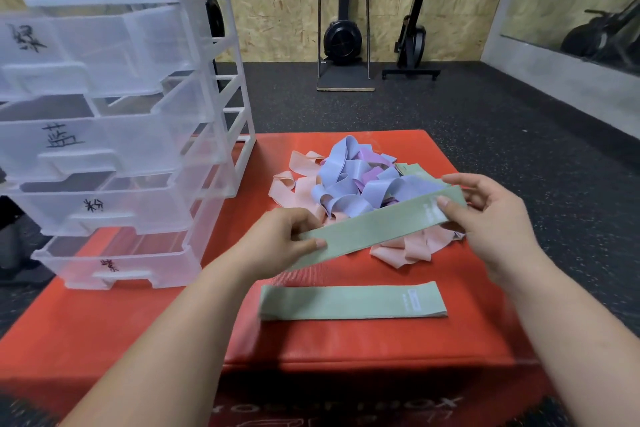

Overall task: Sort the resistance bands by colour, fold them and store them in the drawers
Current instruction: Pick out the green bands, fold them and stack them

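Note:
I hold a green resistance band (377, 227) stretched flat above the red box. My left hand (277, 239) pinches its lower left end, and my right hand (485, 208) pinches its upper right end. Behind it lies a tangled pile of bands (349, 180) in blue, purple, pink and green. A flat stack of green bands (349, 302) lies on the red box in front of my hands. The clear plastic drawer unit (114, 135) stands at the left, its labelled drawers pulled partly out.
Everything rests on a red padded box (156, 329) over a black rubber floor (450, 107). Exercise machines (343, 31) stand against the wooden back wall. A mirror (588, 10) lines the right wall.

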Demonstrator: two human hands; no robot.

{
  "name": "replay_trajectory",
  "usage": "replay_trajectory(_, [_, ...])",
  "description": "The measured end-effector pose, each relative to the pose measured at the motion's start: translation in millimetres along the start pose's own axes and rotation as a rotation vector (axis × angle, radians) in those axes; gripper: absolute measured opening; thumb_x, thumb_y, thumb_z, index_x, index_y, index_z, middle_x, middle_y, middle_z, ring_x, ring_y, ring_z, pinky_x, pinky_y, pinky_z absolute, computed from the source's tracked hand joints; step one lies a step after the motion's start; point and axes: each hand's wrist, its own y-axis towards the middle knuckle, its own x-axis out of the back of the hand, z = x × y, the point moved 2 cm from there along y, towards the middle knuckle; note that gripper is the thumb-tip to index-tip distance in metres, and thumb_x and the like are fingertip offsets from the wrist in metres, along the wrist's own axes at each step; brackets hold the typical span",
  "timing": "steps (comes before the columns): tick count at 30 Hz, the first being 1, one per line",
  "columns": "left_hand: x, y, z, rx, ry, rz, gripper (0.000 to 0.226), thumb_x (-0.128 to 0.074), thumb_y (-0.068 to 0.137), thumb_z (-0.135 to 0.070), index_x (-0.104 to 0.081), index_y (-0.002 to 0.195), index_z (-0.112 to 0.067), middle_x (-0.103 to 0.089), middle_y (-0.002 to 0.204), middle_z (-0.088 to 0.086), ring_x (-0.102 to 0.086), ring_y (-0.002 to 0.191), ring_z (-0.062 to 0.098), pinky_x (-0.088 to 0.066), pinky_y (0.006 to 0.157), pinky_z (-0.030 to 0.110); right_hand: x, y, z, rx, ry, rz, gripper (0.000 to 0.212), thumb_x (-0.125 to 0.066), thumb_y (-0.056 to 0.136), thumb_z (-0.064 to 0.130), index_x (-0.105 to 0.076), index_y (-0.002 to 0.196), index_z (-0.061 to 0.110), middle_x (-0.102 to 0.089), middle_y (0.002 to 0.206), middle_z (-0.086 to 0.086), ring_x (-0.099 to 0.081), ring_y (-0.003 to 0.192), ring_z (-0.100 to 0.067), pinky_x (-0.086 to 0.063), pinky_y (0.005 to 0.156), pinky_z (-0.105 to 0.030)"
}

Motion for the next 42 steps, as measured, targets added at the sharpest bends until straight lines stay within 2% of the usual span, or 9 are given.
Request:
replay_trajectory(6, [19,-36,9,0.067,-0.119,-0.081,0.015,-0.081,0.092,-0.008,-0.078,0.097,-0.022,-0.077,0.08,0.002,-0.068,0.068,0.011,-0.057,0.065,0.026,21,-19,-24,-0.198,-0.051,0.111,0.031,-0.078,0.089,-0.001,-0.074,0.114,0.017,-0.079,0.095,-0.012,-0.072,0.074,-0.013,-0.058,0.063,-0.022])
replay_trajectory(11, [18,-56,23,0.169,-0.062,-0.164,0.018,-0.085,0.087,-0.009,-0.078,0.098,-0.021,-0.077,0.086,0.001,-0.069,0.07,0.008,-0.058,0.07,0.026,23,-36,-37,-0.256,-0.159,0.175,0.023,-0.075,0.091,-0.004,-0.075,0.11,0.009,-0.067,0.091,-0.018,-0.063,0.062,-0.011,-0.056,0.057,-0.018])
replay_trajectory(15, [14,-67,23,0.183,0.16,-0.209,0.021,-0.09,0.079,-0.017,-0.076,0.088,-0.028,-0.072,0.082,-0.011,-0.067,0.073,0.007,-0.052,0.071,0.021,20,-42,-48,-0.13,-0.411,0.206,0.025,-0.082,0.085,0.002,-0.077,0.097,0.023,-0.071,0.084,-0.011,-0.061,0.066,-0.016,-0.057,0.072,-0.035])
replay_trajectory(18, [5,-73,20,0.166,0.349,-0.213,0.019,-0.088,0.079,-0.02,-0.076,0.09,-0.03,-0.069,0.088,-0.011,-0.062,0.079,0.011,-0.043,0.067,0.019,13,-47,-54,0.036,-0.714,0.198,0.022,-0.083,0.081,0.014,-0.076,0.09,0.033,-0.071,0.075,0.008,-0.063,0.062,-0.01,-0.05,0.069,-0.029])
replay_trajectory(26, [-11,-81,32,0.072,0.631,-0.097,0.021,-0.078,0.089,-0.036,-0.074,0.11,-0.033,-0.057,0.109,-0.01,-0.052,0.105,0.018,-0.05,0.088,0.037,12,-61,-85,0.233,-1.073,0.312,0.008,-0.075,0.09,0.039,-0.071,0.096,0.043,-0.063,0.104,0.022,-0.051,0.099,-0.013,-0.049,0.084,-0.037])
replay_trajectory(29, [-4,-84,35,0.071,0.533,-0.055,0.033,-0.081,0.088,-0.042,-0.07,0.119,-0.037,-0.059,0.11,-0.014,-0.059,0.105,0.015,-0.051,0.089,0.034,18,-57,-84,0.237,-0.982,0.371,0.014,-0.076,0.09,0.041,-0.071,0.104,0.043,-0.061,0.114,0.023,-0.057,0.107,-0.012,-0.047,0.093,-0.035])
replay_trajectory(34, [3,-93,36,0.091,0.49,0.117,0.072,-0.093,0.073,-0.038,-0.063,0.139,-0.035,-0.063,0.125,-0.015,-0.058,0.107,0.01,-0.048,0.095,0.028,28,-54,-79,0.146,-0.957,0.627,0.064,-0.088,0.074,0.05,-0.063,0.133,0.043,-0.059,0.131,0.028,-0.056,0.119,0.004,-0.045,0.105,-0.024])
replay_trajectory(37, [3,-92,39,0.072,0.483,0.068,0.071,-0.094,0.073,-0.031,-0.065,0.138,-0.035,-0.066,0.123,-0.015,-0.057,0.097,0.006,-0.047,0.087,0.023,29,-49,-81,0.148,-1.002,0.616,0.063,-0.091,0.074,0.044,-0.064,0.131,0.044,-0.064,0.129,0.028,-0.06,0.119,0.001,-0.046,0.104,-0.024])
replay_trajectory(42, [3,-91,41,0.068,0.436,0.051,0.075,-0.094,0.072,-0.037,-0.062,0.139,-0.039,-0.064,0.123,-0.019,-0.058,0.098,0.005,-0.053,0.094,0.03,28,-43,-78,0.12,-0.96,0.633,0.069,-0.094,0.068,0.044,-0.065,0.13,0.047,-0.064,0.124,0.031,-0.061,0.11,0.005,-0.049,0.1,-0.024])
